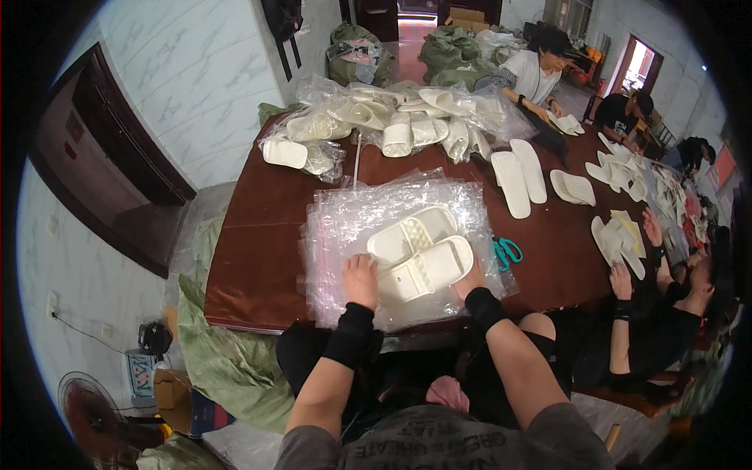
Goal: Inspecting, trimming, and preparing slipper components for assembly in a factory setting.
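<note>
Here, at the centre of the frame, your left hand (359, 280) lies flat with its fingers spread on the stack of clear plastic bags (345, 227), just beside the near end of a pair of white slippers (419, 251). Your right hand (471, 279) sits at the right end of the nearer slipper, touching its edge; whether it grips the slipper or only presses against it, you cannot tell, since the fingers are partly hidden. The two slippers lie side by side on the bags, slanting from lower left up to the right. The bags rest on a dark red-brown table (258, 251). Just right of the stack, teal-handled scissors (506, 252) lie on the table. Toward the top of the frame a heap of bagged white slippers (376, 117) spreads across the far side of the table. Right of centre, two long white insoles (520, 178) lie side by side. At the right edge, another person's hands (634, 251) work among loose white pieces.
</note>
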